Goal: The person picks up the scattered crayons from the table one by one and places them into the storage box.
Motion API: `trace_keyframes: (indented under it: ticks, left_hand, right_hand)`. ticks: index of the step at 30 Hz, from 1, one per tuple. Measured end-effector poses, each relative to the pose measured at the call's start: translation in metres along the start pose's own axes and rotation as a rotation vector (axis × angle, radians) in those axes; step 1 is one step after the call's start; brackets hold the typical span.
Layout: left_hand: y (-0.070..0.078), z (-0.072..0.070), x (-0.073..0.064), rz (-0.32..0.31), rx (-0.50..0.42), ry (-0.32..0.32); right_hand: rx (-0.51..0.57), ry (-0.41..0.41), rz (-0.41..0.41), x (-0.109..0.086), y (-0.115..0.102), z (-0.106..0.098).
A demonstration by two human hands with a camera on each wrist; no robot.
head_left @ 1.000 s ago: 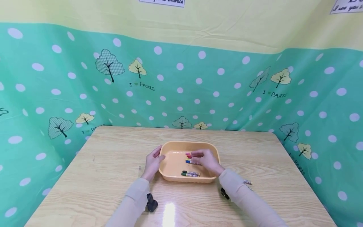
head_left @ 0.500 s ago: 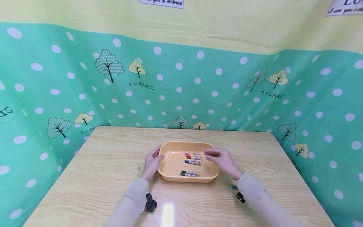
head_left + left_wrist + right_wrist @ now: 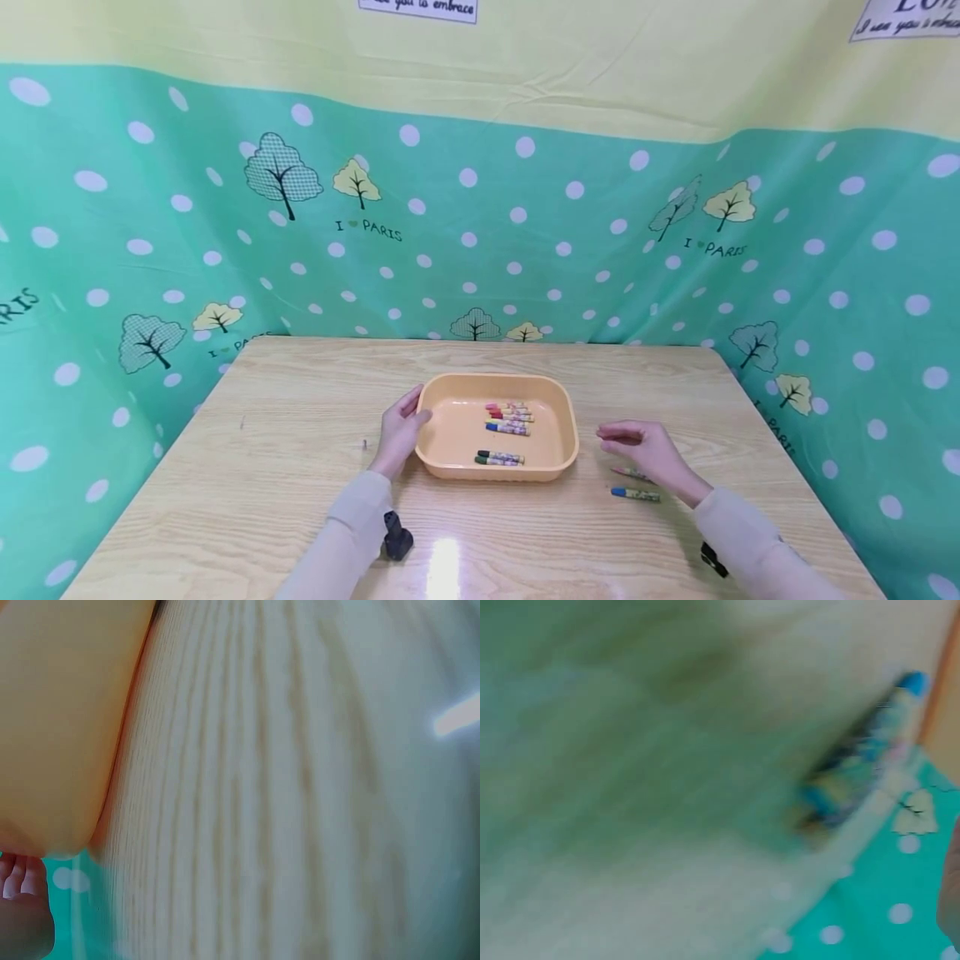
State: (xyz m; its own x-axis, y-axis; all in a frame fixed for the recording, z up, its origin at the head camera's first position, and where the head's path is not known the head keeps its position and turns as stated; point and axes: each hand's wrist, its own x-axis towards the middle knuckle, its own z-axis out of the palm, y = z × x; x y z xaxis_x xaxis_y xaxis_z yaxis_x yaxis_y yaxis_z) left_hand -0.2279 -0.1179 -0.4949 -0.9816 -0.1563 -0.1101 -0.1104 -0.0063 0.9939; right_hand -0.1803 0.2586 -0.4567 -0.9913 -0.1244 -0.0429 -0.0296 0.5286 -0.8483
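A light orange plastic tray (image 3: 453,437) stands on the table. My left hand (image 3: 400,432) grips its left side, thumb over the rim and fingers outside; the left wrist view shows the tray's outer wall (image 3: 67,727). Pink, red and yellow crayons and a blue crayon (image 3: 507,430) lie together inside. Nearer the front wall are a black crayon (image 3: 501,457) and a dark green crayon (image 3: 498,462). To the tray's right my right hand (image 3: 651,454) hovers, fingers loosely bent, holding nothing. Under it lie a pink crayon (image 3: 630,472), partly hidden, and another blue crayon (image 3: 636,494).
The wooden table (image 3: 300,375) ends at a green dotted curtain (image 3: 450,250) behind. A small grey bit (image 3: 364,445) lies left of my left hand. Each wrist carries a black camera mount (image 3: 397,537).
My right hand has left the crayons in the tray and moved right, out over the table. Two crayons there now show beneath it. My left hand keeps its grip on the tray.
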Motion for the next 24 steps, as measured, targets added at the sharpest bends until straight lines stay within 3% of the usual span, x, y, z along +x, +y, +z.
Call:
trace_keyframes:
  ticks: [8, 13, 19, 24]
  left_hand:
    - [0.003, 0.000, -0.001, -0.011, 0.008, 0.002]
    - [0.005, -0.002, -0.001, -0.006, 0.019, 0.005]
    - [0.004, -0.002, -0.001, -0.007, 0.012, -0.009]
    - [0.002, -0.001, -0.002, -0.007, 0.003, -0.007]
  right_hand:
    - [-0.048, 0.001, 0.096, -0.009, 0.031, -0.015]
    - [-0.089, -0.004, 0.092, -0.009, 0.040, -0.017]
    - [-0.104, -0.068, 0.054, -0.009, 0.051, -0.016]
    - [-0.128, -0.054, 0.045, -0.009, 0.056, -0.013]
